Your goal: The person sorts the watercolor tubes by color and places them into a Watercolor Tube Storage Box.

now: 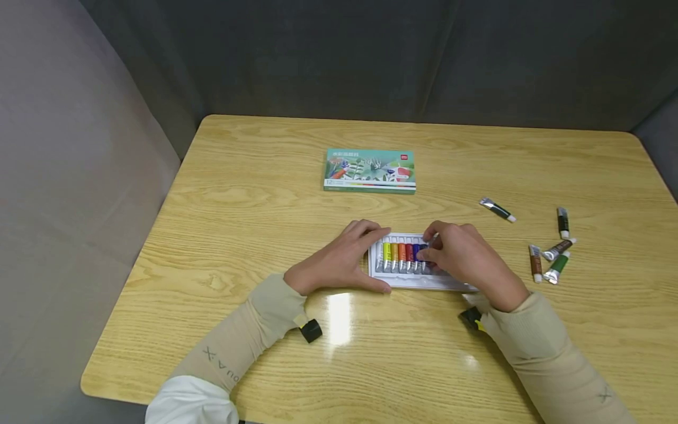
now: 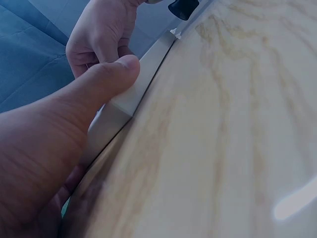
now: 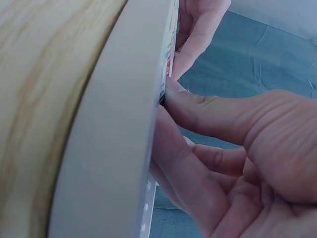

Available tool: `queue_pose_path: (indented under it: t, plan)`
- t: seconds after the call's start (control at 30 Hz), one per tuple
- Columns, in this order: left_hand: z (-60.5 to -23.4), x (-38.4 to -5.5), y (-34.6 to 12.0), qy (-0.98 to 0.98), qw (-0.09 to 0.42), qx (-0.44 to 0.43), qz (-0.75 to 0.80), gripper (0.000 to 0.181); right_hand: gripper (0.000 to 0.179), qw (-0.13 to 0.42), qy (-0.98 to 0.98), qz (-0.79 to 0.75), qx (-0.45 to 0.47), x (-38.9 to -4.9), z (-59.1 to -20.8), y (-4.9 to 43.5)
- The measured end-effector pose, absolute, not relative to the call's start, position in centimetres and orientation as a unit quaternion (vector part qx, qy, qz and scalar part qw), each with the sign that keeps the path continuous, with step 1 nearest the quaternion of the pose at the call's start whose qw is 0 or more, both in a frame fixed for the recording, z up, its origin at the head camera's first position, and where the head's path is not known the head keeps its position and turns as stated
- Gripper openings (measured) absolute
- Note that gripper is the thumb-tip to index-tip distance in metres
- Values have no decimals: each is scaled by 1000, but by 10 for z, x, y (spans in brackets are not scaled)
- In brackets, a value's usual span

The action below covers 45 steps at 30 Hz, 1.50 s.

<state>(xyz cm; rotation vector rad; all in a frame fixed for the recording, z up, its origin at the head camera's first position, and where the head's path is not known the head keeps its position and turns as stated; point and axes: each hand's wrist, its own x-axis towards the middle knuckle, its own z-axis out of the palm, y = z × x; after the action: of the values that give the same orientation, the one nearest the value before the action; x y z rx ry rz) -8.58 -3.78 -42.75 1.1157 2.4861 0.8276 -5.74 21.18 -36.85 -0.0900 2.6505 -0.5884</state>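
Note:
A white plastic tray (image 1: 410, 282) lies on the wooden table, holding a row of small paint tubes (image 1: 401, 258) from white and yellow through orange and red to blue. My left hand (image 1: 341, 259) grips the tray's left end, thumb along the near side and fingers at the far side. In the left wrist view, the thumb (image 2: 116, 74) presses against the tray's wall. Over the row's right part, my right hand (image 1: 468, 253) pinches a dark paint tube (image 1: 425, 268) between thumb and fingers. That hand hides the tray's right portion and much of the tube.
Behind the tray lies a green paint box (image 1: 369, 171). To the right are several loose tubes: a dark green one (image 1: 498, 209), a black one (image 1: 562, 222), a brown one (image 1: 558, 249), a reddish-brown one (image 1: 535, 262) and a green one (image 1: 557, 268). A dark curtain (image 1: 318, 59) hangs behind the table.

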Motion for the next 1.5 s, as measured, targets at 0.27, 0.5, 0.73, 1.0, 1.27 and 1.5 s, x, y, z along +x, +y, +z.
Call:
queue_pose_path:
  t: [0.27, 0.5, 0.73, 1.0, 1.27, 1.5]
  plan:
    - [-427, -85, -37, 865, 148, 386, 286, 114, 34, 212, 952, -217, -35, -56, -369, 213]
    - [-427, -85, -37, 865, 148, 383, 289, 113, 33, 209, 955, -208, -35, -57, -369, 212]
    - [-428, -85, -38, 863, 144, 385, 292, 113, 33, 209, 955, -207, -35, -57, -368, 211]
    - [-427, -85, -38, 863, 145, 387, 291, 113, 34, 183, 964, -187, -55, -54, -363, 212]
    - [-428, -86, -38, 863, 143, 387, 293, 113, 31, 168, 967, -186, -54, -53, -361, 216]
    - [-429, -85, -38, 862, 146, 384, 296, 113, 31, 162, 967, -188, -50, -55, -361, 221]
